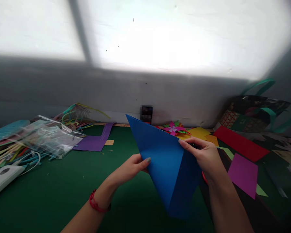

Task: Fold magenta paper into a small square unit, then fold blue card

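A large sheet of blue paper (160, 152), creased or folded along a slanting line on its right side, is held up above the green tabletop (70, 191). My left hand (133, 166) pinches its left edge, thumb on the near face and the other fingers behind. At the upper right edge my right hand (201, 152) grips the sheet between thumb and fingers. A red bracelet (98, 204) circles my left wrist. Something red, mostly hidden, shows behind the paper by my right wrist.
Purple paper (92, 143), clear plastic bags (55, 139), paper strips and a white power strip (7, 178) lie left. A pink paper flower (173, 128) sits at the back. Right are yellow, red (241, 142) and magenta paper (243, 174), and a bag (244, 118).
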The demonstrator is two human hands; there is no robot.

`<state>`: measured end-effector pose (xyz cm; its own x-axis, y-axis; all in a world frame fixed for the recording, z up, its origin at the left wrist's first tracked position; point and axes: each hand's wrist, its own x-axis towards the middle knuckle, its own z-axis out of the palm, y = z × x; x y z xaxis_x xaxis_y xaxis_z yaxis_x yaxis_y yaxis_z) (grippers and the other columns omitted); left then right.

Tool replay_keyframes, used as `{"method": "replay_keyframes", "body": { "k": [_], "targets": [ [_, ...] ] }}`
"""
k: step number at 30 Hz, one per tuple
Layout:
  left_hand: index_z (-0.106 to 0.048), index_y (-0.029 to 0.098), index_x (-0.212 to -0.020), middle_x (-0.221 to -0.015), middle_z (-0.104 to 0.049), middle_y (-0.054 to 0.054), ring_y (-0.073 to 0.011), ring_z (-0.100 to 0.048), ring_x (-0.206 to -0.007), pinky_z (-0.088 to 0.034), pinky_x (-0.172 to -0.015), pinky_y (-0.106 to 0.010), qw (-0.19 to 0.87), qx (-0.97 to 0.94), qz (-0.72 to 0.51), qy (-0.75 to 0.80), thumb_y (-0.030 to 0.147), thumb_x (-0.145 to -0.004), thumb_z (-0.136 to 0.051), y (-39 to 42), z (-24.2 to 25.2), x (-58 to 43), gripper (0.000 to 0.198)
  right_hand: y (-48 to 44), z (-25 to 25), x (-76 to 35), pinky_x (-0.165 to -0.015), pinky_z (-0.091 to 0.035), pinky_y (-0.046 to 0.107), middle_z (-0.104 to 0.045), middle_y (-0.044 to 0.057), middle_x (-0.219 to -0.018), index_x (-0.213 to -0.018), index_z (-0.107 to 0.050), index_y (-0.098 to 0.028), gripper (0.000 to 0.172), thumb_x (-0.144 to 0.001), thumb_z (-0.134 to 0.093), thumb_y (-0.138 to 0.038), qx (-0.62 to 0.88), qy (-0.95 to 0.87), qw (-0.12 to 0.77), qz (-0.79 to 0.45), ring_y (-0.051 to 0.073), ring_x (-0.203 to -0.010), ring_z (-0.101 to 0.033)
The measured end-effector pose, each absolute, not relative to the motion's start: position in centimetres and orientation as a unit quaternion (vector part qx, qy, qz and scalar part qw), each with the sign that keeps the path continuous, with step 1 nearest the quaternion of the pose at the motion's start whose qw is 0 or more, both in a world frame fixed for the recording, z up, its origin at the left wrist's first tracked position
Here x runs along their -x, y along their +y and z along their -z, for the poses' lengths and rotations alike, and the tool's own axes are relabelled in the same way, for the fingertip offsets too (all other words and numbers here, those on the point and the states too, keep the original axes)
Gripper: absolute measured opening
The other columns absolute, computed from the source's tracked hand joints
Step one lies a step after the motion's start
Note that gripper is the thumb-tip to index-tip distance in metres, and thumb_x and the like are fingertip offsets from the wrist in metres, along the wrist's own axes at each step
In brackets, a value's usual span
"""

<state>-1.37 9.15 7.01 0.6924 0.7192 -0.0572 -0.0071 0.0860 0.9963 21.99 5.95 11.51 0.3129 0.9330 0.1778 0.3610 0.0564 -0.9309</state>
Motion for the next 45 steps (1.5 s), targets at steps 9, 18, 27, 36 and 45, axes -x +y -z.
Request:
{"method": "replay_keyframes", "body": {
  "k": [9, 18, 27, 36, 45],
  "targets": [
    [-0.063, 0.012, -0.088, -0.084, -0.065, -0.007, -0.0194, -0.06, -0.076, -0.048, -0.068, -0.031, 0.662, -0.605, -0.294, 0.33, 0.044, -0.081, -0.049, 9.4, -5.8, 0.9, 0.035, 5.7, -11.7, -21.7, -0.052, -0.044, 0.029, -0.066, 0.004, -0.067, -0.073, -0.069, -0.02, 0.027, -0.064, -0.068, -0.045, 0.621, -0.51, 0.521, -0.288, 0.02, -0.06, -0.059],
    [-0.062, 0.012, -0.086, -0.088, -0.064, -0.008, -0.0174, -0.058, -0.081, -0.046, -0.075, -0.03, 0.7, -0.62, -0.218, 0.279, 0.048, -0.082, -0.044, 8.2, -6.2, 0.2, 0.04, 6.0, -11.5, -22.1, -0.053, -0.047, 0.029, -0.067, 0.005, -0.072, -0.072, -0.07, -0.021, 0.026, -0.06, -0.071, -0.044, 0.611, -0.462, 0.58, -0.276, 0.022, -0.067, -0.061],
    [-0.063, 0.011, -0.087, -0.086, -0.065, -0.008, -0.0185, -0.058, -0.079, -0.046, -0.074, -0.032, 0.711, -0.596, -0.242, 0.285, 0.048, -0.082, -0.045, 8.1, -6.1, -0.4, 0.041, 5.9, -11.6, -22.0, -0.051, -0.048, 0.028, -0.067, 0.005, -0.073, -0.073, -0.071, -0.021, 0.026, -0.06, -0.071, -0.044, 0.607, -0.458, 0.586, -0.279, 0.022, -0.067, -0.061],
    [-0.062, 0.014, -0.1, -0.094, -0.065, -0.009, -0.0219, -0.06, -0.088, -0.047, -0.077, -0.036, 0.732, -0.606, -0.18, 0.254, 0.045, -0.081, -0.048, 7.8, -6.4, -0.5, 0.038, 6.1, -11.6, -22.1, -0.048, -0.047, 0.028, -0.068, 0.003, -0.068, -0.071, -0.07, -0.022, 0.027, -0.059, -0.072, -0.046, 0.614, -0.437, 0.61, -0.244, 0.022, -0.063, -0.061],
    [-0.062, 0.015, -0.097, -0.095, -0.064, -0.007, -0.0191, -0.059, -0.083, -0.046, -0.075, -0.033, 0.721, -0.621, -0.158, 0.262, 0.044, -0.079, -0.051, 7.8, -6.7, -0.3, 0.035, 6.0, -11.4, -22.2, -0.055, -0.05, 0.032, -0.067, 0.004, -0.074, -0.074, -0.07, -0.024, 0.024, -0.062, -0.07, -0.045, 0.625, -0.448, 0.604, -0.211, 0.024, -0.07, -0.062]
  ]
}}
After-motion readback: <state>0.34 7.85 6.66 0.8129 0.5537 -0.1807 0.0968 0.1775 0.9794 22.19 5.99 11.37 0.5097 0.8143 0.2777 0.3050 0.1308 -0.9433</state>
